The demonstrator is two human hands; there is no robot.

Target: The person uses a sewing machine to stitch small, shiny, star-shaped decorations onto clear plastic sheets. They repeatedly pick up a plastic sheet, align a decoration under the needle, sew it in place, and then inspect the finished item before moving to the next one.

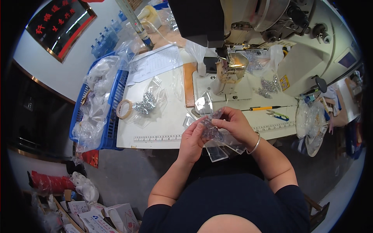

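Between my two hands, just over the table's front edge, is a silver glittery piece (211, 133) with transparent plastic strips (217, 153) hanging below and sticking up behind it. My left hand (192, 138) is closed on its left side, thumb on top. Pinching its upper right part, my right hand (234, 123) has thumb and fingers pressed together, and a bracelet circles that wrist. Fingers hide part of the piece. On the table to the left lies a similar bow-shaped silver glittery piece (144, 103) with transparent plastic around it, beside a tape roll (124, 109).
A sewing machine (229, 79) stands just beyond my hands. Right of them lie a yellow pen (265, 108), thread snips (278, 115) and more glittery pieces (270, 84). A blue basket (112, 112) of plastic bags flanks the table's left edge. Printed rulers (159, 138) run along the front.
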